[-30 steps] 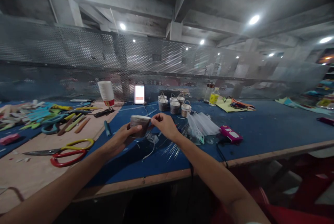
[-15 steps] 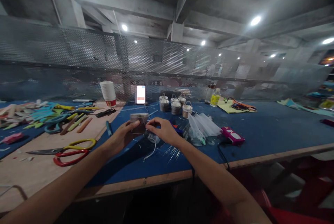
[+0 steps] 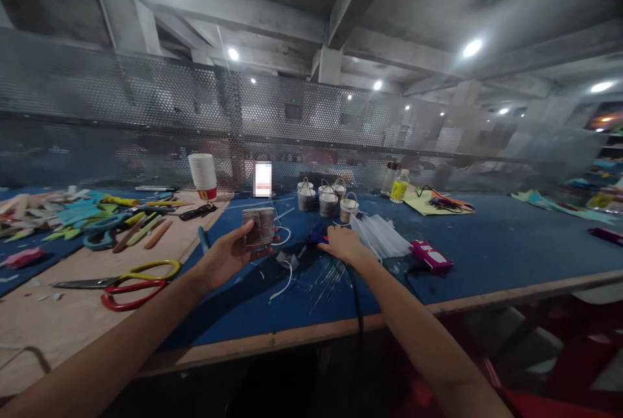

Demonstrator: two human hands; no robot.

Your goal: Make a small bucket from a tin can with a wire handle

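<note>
My left hand is closed around a small cup wrapped in greyish-brown cord or strips, held above the blue table. A loose white cord curls out from the cup's right side. To the right, my right hand has its fingers round a blue glue gun lying on the table, its nozzle pointing left and its black cable running over the front edge. Thin clear strands lie in front of it. Several small wrapped buckets with handles stand behind my right hand.
Red-and-yellow scissors, a stack of paper cups and coloured scraps are at left. A lit phone screen stands at the back. Clear plastic bags, a magenta device and a yellow-labelled bottle are at right.
My right hand has left the cup's side, moved right and taken hold of the glue gun. My left hand keeps the cup, now tilted a little with more of its side showing.
</note>
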